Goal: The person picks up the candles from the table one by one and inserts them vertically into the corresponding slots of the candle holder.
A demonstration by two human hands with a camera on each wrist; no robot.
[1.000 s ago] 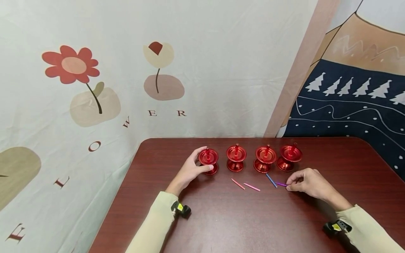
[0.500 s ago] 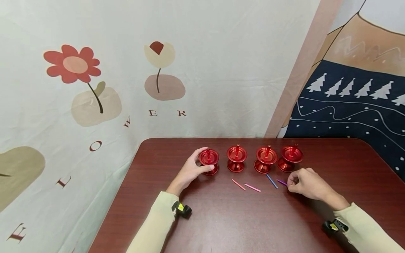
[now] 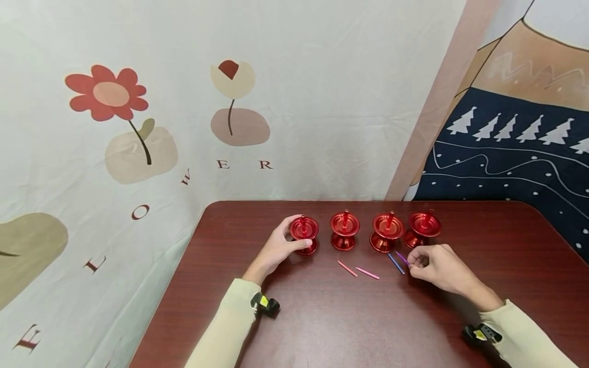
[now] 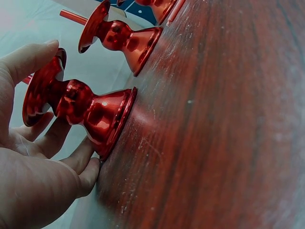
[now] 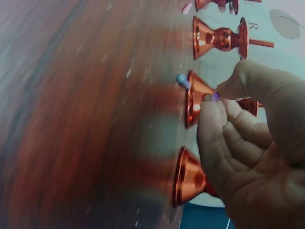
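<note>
My left hand (image 3: 276,250) is around the leftmost red metallic candle holder (image 3: 299,232), thumb at its front and fingers behind. In the left wrist view this candle holder (image 4: 107,114) stands with its base on the table. Between thumb and fingers my right hand (image 3: 442,268) pinches a thin purple candle (image 3: 402,257), tilted toward the back left. Only a bit of the purple candle (image 5: 216,97) shows in the right wrist view. Beside it lies a blue candle (image 3: 395,263). Further left are a pink candle (image 3: 367,273) and a coral candle (image 3: 347,269).
More red holders stand in a row along the back: a second holder (image 3: 343,240), a third holder (image 3: 383,242) and a fourth holder (image 3: 416,237), close to the third. The brown table (image 3: 322,327) ends at a printed cloth wall (image 3: 313,128).
My right hand has moved left with the purple candle, which has lifted and turned so its far tip points more toward the back. My left hand stays on its candle holder.
</note>
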